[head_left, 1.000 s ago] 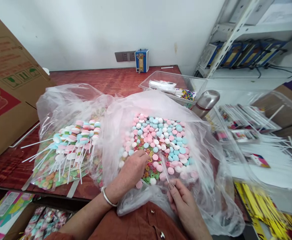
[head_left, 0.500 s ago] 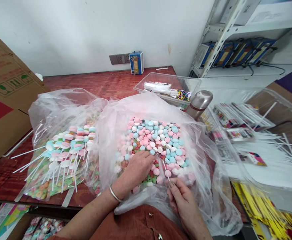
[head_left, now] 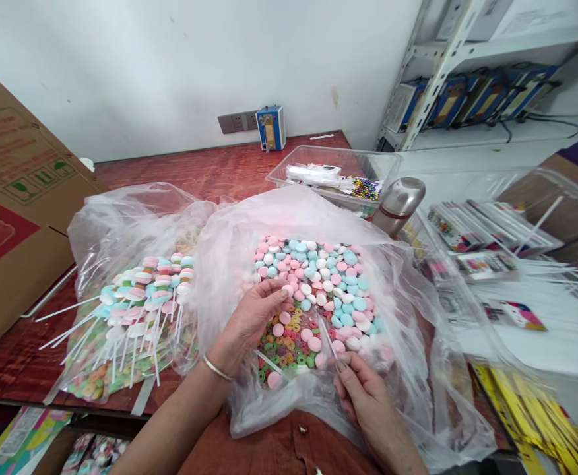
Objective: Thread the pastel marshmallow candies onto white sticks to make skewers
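Observation:
My right hand (head_left: 363, 389) pinches a white lollipop stick (head_left: 327, 338) near its lower end; the stick's bare tip points up and away over the candies. Above the bag's left half, my left hand (head_left: 256, 313) has thumb and fingertips closed on a pink button-shaped candy (head_left: 288, 290). Below the hands, an open clear plastic bag (head_left: 289, 208) holds pink, blue and white candies (head_left: 336, 264). Ring-shaped gummies (head_left: 289, 343) in red, orange and green show at its near side. Another white stick (head_left: 269, 361) lies there.
Left, a second bag (head_left: 135, 198) bears several candy lollipops (head_left: 145, 287) with white sticks. A cardboard box (head_left: 16, 171) stands beyond it. At the back are a clear tray (head_left: 333, 158), a metal flask (head_left: 400, 201) and a blue device (head_left: 271, 128). White sticks (head_left: 546, 290) lie right.
My left hand has lifted from the candies and drawn back left, with a pink candy at its fingertips. The gummies beneath now show. My right hand keeps the stick in nearly the same place.

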A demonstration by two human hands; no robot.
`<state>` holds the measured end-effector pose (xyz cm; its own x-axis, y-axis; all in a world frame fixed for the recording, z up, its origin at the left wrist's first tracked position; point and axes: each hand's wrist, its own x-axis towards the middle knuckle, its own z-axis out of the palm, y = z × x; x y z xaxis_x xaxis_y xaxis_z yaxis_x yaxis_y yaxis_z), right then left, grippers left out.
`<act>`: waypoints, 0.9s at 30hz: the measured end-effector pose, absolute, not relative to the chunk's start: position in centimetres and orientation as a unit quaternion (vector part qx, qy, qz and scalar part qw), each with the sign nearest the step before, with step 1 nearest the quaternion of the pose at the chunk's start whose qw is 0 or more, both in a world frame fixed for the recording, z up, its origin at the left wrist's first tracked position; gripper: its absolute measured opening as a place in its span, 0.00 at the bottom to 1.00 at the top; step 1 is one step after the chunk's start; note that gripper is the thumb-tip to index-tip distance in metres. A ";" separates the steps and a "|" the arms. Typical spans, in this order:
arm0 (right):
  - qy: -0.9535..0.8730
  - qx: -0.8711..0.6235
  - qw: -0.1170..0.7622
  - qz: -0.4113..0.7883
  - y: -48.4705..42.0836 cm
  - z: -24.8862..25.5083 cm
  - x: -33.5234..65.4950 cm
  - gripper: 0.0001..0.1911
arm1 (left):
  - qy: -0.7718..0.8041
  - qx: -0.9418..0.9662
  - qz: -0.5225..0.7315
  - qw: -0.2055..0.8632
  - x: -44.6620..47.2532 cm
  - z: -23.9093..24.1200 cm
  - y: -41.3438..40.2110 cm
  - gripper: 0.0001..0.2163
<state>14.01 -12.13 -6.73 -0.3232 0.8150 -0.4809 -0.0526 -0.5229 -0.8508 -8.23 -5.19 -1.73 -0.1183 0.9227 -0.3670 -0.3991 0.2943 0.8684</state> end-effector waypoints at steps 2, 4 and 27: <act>-0.385 -0.493 0.303 0.719 -12.2 -6.7 14.0 0.21 | 0.536 0.307 0.515 0.594 -6.9 -2.0 -4.1 0.15; -0.386 -0.491 0.306 0.718 -12.2 -6.7 14.0 0.22 | 0.569 0.361 0.490 0.553 -5.8 -2.5 -2.9 0.13; -0.454 -0.522 0.404 0.598 -9.3 -3.9 13.5 0.18 | 0.617 0.608 0.377 0.329 -3.7 -2.2 -5.0 0.05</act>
<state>13.48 -9.35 -3.88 -0.1274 0.9577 -0.2582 -0.0095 -0.2614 -0.9652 -3.73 -5.01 -2.24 -0.0455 0.9976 0.0531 0.5013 -0.0232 0.8650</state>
